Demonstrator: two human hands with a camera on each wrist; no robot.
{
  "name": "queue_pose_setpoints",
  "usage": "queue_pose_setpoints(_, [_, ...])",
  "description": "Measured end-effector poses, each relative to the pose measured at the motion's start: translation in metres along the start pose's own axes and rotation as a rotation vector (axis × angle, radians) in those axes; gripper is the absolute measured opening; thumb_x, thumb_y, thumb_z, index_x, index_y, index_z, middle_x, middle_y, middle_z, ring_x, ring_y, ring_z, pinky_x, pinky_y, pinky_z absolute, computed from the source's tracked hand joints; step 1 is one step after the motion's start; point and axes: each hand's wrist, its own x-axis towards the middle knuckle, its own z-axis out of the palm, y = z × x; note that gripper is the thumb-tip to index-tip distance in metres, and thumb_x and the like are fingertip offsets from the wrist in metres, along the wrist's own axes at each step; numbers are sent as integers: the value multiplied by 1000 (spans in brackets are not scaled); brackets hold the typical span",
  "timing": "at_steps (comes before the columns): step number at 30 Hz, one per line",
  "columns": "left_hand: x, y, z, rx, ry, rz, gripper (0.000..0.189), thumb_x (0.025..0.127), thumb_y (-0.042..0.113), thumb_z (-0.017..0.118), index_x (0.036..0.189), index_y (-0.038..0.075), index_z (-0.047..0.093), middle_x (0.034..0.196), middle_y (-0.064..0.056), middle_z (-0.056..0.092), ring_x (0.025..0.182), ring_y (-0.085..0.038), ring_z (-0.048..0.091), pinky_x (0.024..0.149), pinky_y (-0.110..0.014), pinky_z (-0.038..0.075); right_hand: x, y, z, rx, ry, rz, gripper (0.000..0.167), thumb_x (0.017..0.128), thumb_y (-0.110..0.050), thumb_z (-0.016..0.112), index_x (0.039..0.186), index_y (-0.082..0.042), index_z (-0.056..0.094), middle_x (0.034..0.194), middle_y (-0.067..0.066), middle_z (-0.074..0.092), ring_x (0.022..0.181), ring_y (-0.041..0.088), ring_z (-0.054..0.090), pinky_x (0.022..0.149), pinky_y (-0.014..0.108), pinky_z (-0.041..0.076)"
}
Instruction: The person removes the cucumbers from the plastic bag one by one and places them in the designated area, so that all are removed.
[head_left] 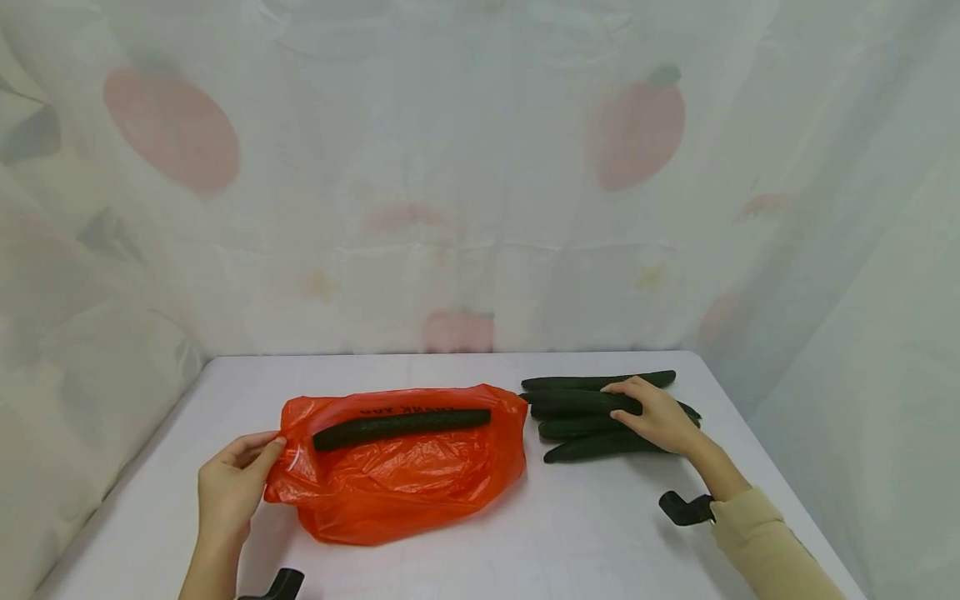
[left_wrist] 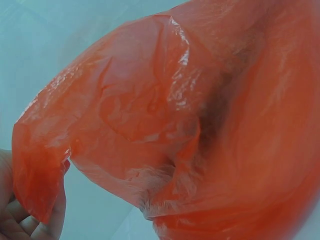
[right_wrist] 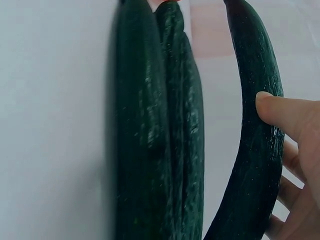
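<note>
My left hand pinches the left edge of a red plastic bag between thumb and fingers. In the left wrist view the bag's thin film is stretched up from the fingers. One cucumber lies lengthwise in the bag's spread opening, near dark printed letters. Over on the right, my right hand grips a dark green cucumber at the pile. The right wrist view has the thumb on the near side of this slightly curved cucumber and the fingers behind it, with other cucumbers alongside.
Several more cucumbers lie side by side on the white table, right of the bag. A curtain with faded fruit prints hangs behind and beside the table. Black wrist-worn pieces stick out beside both wrists.
</note>
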Motion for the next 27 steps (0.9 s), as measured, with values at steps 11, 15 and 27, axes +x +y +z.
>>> queue_pose_setpoints(11, [1,0,-1,11,2,-1,36,83,32,67,107,5,66,70,21,62,67,4,58,57,-14,50,-18,1,-5,-60,-38,-36,37,79,-10,72,114,-11,61,104,0,60,94,22,61,76,40,51])
queue_pose_setpoints(15, [2,0,-2,11,5,0,36,83,32,68,107,4,66,70,21,61,67,4,58,56,-14,50,-21,1,-8,-81,-55,-31,38,79,-11,72,115,-12,61,104,-1,59,97,25,61,76,41,51])
queue_pose_setpoints(27, [2,-1,-3,16,3,-20,37,83,33,68,107,5,66,70,21,61,67,4,58,56,-15,50,-42,4,-11,-131,-57,-47,40,75,-12,75,112,-16,62,102,-7,58,91,14,60,71,31,51])
